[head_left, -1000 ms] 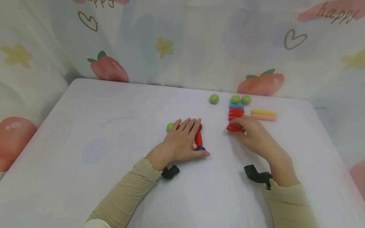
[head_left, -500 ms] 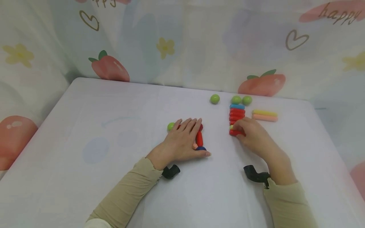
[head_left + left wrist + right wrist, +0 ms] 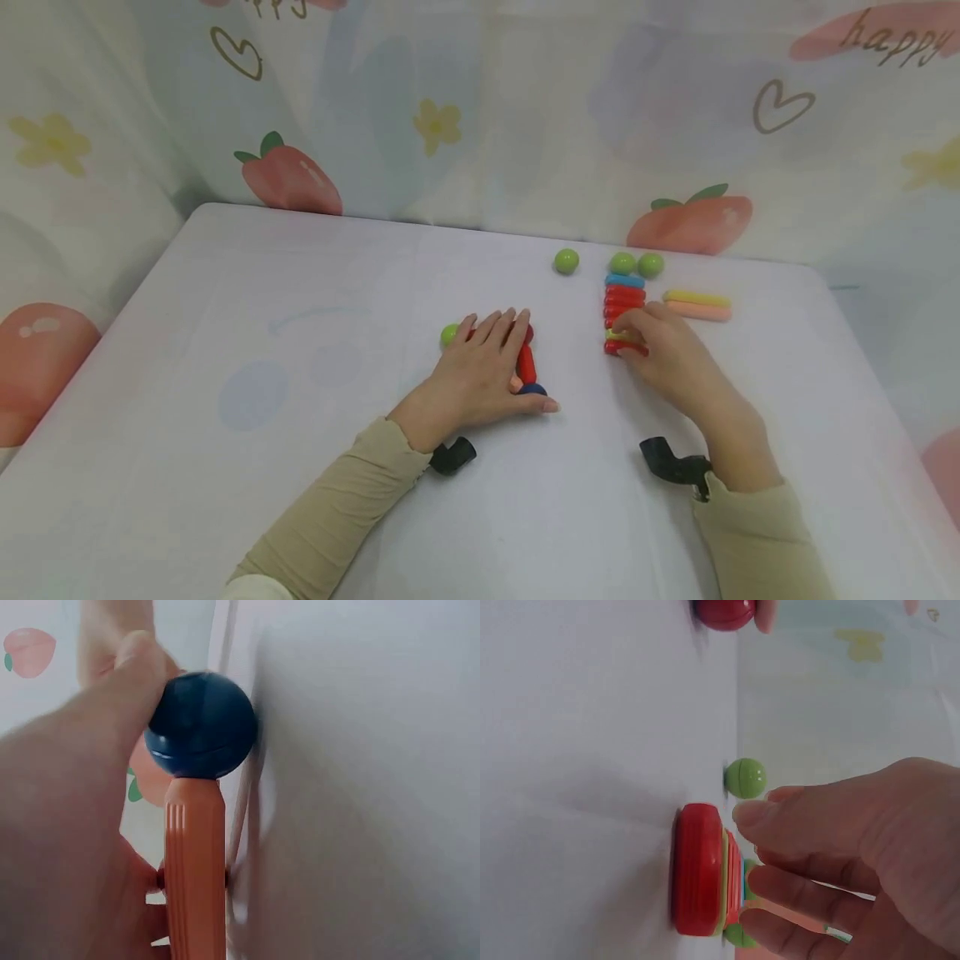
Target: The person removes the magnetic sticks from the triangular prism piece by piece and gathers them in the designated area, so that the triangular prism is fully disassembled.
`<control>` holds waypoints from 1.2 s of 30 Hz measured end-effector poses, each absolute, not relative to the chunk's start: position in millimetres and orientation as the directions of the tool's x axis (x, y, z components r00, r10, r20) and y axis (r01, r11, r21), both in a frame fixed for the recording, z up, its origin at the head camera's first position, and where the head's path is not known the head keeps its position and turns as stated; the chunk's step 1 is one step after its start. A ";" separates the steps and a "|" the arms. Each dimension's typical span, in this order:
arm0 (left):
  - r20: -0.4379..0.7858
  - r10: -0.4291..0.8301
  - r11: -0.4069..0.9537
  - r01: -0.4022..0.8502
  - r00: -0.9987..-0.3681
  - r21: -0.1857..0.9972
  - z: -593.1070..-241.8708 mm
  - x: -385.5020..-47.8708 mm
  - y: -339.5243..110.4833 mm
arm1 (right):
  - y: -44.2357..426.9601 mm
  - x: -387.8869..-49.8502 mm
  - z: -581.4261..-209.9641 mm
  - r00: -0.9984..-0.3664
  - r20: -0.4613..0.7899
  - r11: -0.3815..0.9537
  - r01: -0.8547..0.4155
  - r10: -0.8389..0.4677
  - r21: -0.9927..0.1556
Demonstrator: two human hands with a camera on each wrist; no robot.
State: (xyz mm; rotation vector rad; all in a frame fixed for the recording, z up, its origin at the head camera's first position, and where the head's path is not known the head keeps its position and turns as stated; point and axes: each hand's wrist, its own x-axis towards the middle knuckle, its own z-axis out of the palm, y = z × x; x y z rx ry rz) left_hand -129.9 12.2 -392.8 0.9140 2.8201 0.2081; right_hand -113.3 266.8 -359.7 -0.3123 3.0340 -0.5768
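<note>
My left hand (image 3: pixel 480 375) rests palm down, fingers spread, over a shape of toy rods and balls. Around it show a green ball (image 3: pixel 449 334), a red rod (image 3: pixel 527 365) and a dark blue ball (image 3: pixel 202 724) joined to an orange rod (image 3: pixel 195 862). The hand hides the rest of the shape. My right hand (image 3: pixel 667 350) hovers low at the near end of a row of rods, thumb and fingers apart, with nothing seen held between them. Nearest in that row lies a red rod (image 3: pixel 697 870), beside a yellow-green rod (image 3: pixel 612 334); whether fingertips touch them is unclear.
Farther along the row are several red rods (image 3: pixel 624 295) and a blue rod (image 3: pixel 625 282). Three green balls stand at the back, one apart (image 3: pixel 567 261). A yellow rod (image 3: pixel 697 297) and a peach rod (image 3: pixel 699 311) lie to the right. A printed curtain borders the white table (image 3: pixel 337 500).
The red rod in my right hand has come down to the row's near end and now lies against the yellow-green rod. The fingers have loosened from it. My left hand has stayed nearly still.
</note>
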 end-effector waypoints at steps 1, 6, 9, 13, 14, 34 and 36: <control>-0.118 0.590 0.803 0.565 -0.799 0.190 -392.0 -129.7 11.8 | 264.5 -112.5 -358.7 -0.977 0.007 0.902 -0.199 -0.213 -0.384; -0.151 0.600 0.796 0.566 -0.786 0.214 -385.4 -131.5 4.2 | 251.7 -109.6 -356.3 -0.959 0.005 0.862 -0.257 -0.283 -0.438; -0.178 0.597 0.799 0.560 -0.783 0.217 -383.0 -134.1 -1.8 | 244.2 -107.6 -357.2 -0.945 -0.001 0.844 -0.292 -0.328 -0.451; -0.195 0.587 0.808 0.554 -0.786 0.200 -384.8 -137.4 -5.2 | 231.3 -103.8 -359.6 -0.913 0.003 0.805 -0.361 -0.408 -0.470; -0.194 0.588 0.808 0.559 -0.785 0.189 -385.9 -137.9 -5.2 | 227.6 -103.0 -360.2 -0.903 0.003 0.792 -0.379 -0.430 -0.479; -0.217 0.590 0.802 0.596 -0.778 0.046 -395.3 -136.8 1.3 | 199.0 -96.0 -367.2 -0.858 -0.094 0.773 -0.402 -0.505 -0.490; -0.215 0.592 0.799 0.601 -0.777 0.024 -395.7 -136.4 1.9 | 198.1 -95.8 -367.2 -0.859 -0.102 0.780 -0.399 -0.502 -0.482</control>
